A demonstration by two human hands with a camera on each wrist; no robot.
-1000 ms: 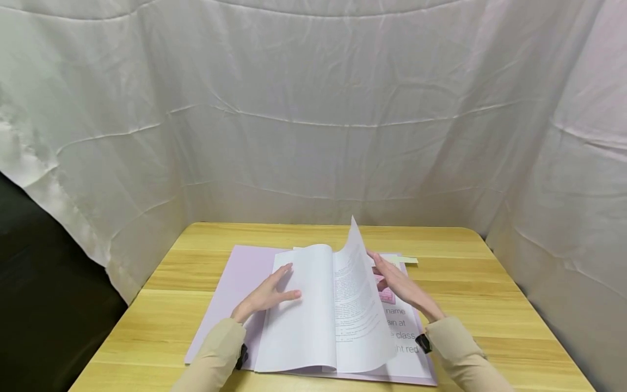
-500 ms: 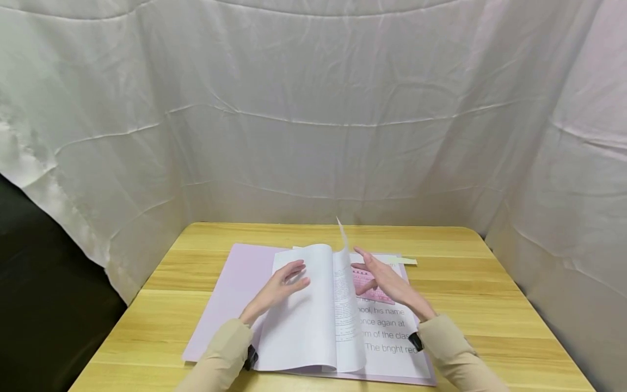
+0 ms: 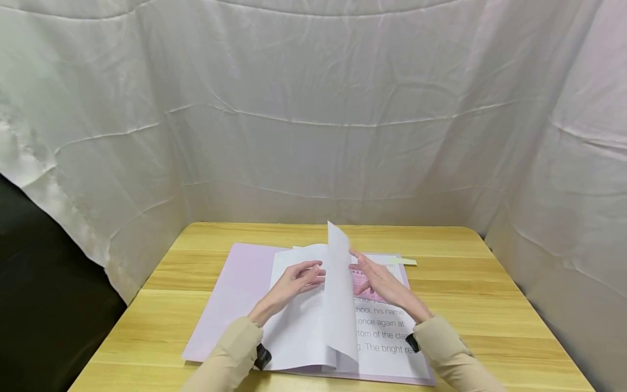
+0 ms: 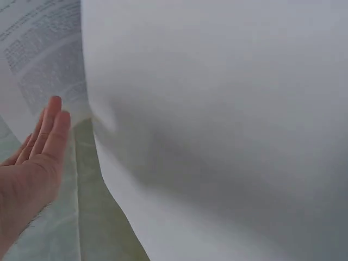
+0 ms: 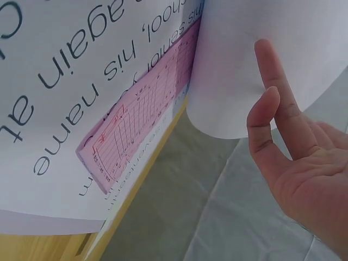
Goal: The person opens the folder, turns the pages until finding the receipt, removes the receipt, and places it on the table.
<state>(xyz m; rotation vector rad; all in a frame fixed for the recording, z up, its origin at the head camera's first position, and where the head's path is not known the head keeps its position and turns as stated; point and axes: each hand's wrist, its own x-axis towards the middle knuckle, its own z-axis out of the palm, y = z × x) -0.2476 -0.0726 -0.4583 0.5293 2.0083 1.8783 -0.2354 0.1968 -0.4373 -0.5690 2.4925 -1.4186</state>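
A lilac folder (image 3: 240, 283) lies spread with white sheets in it. One sheet (image 3: 340, 310) stands up curled at the middle, between the two hands. My right hand (image 3: 382, 280) is against its right side with fingers extended; in the right wrist view, the index fingertip touches the paper. My left hand (image 3: 294, 284) hovers over the turned pages (image 3: 289, 337) on the left, fingers loosely extended towards the raised sheet and holding nothing. Under the right hand lies a large-print page (image 3: 384, 332), bearing a pink printed slip (image 5: 141, 103).
A pale yellow-green strip (image 3: 406, 262) juts from the folder's upper right edge. The wooden table (image 3: 470, 305) surrounds the folder, and grey-white cloth (image 3: 313, 163) hangs behind and at both sides.
The sheet has swung from the right to upright at the middle, its top bending left. My right hand has moved left with it, uncovering more large print. My left hand has shifted right.
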